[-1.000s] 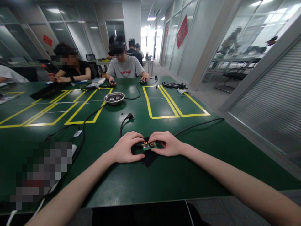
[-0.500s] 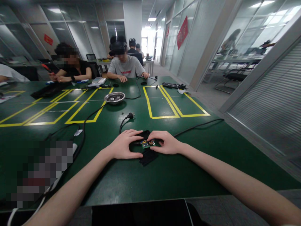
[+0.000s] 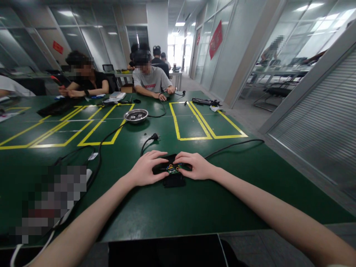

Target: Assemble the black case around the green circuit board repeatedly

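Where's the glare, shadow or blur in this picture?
Head view: the far window glares white; head view: a soft shadow lies by the metal bowl on the green table; head view: fine detail on the circuit board is too small and soft to make out.

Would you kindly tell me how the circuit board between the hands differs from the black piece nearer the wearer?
The circuit board is green, with orange rings and other parts on it; the black piece looks dark and plain. The circuit board sits between the left hand and right hand; the black piece lies outside their grasp. Both are small beside the hands.
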`<state>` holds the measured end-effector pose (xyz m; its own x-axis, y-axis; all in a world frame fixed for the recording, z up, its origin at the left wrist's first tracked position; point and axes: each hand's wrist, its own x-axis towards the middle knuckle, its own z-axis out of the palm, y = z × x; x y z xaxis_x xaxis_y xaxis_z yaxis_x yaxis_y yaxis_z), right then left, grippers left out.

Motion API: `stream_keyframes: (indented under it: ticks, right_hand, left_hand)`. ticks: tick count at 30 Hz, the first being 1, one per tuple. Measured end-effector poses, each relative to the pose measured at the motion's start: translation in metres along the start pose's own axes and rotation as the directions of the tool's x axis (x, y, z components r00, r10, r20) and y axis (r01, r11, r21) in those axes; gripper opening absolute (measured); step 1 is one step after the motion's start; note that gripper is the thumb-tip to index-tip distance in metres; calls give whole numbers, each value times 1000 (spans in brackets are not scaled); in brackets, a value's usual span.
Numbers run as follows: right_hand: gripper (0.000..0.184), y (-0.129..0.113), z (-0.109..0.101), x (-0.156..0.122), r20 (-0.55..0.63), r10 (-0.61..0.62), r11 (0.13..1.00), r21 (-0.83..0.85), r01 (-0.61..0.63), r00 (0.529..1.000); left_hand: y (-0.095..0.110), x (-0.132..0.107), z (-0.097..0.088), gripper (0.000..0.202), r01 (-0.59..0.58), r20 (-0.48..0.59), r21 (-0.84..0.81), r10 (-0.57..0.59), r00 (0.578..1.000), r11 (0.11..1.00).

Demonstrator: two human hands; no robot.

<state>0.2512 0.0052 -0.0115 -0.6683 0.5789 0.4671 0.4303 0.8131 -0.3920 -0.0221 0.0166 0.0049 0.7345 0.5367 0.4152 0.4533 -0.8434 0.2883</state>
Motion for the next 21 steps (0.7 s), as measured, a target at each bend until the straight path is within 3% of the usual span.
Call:
stream_keyframes:
  ticks: [6,14,19,21]
  right_hand:
    - [20,0,3,1,8,10,998,-55,-9,1000]
    - [15,-7,7,7,-71,25,998,-58,-29,997]
    - [19,-3,-9,6,-93,-44,993,-112,34,995]
    - [16,3,-18,2,-38,-25,989,-148,20,999]
  left_hand:
    - [5,3,2,38,6,14,-11,-5,1000,1000]
    - [6,4,7,29,89,-3,25,-89,996,996]
    - [5,3,8,27,106,-6,38,-106,994,994]
    - [5,3,8,27,112,0,36,-112,994,993]
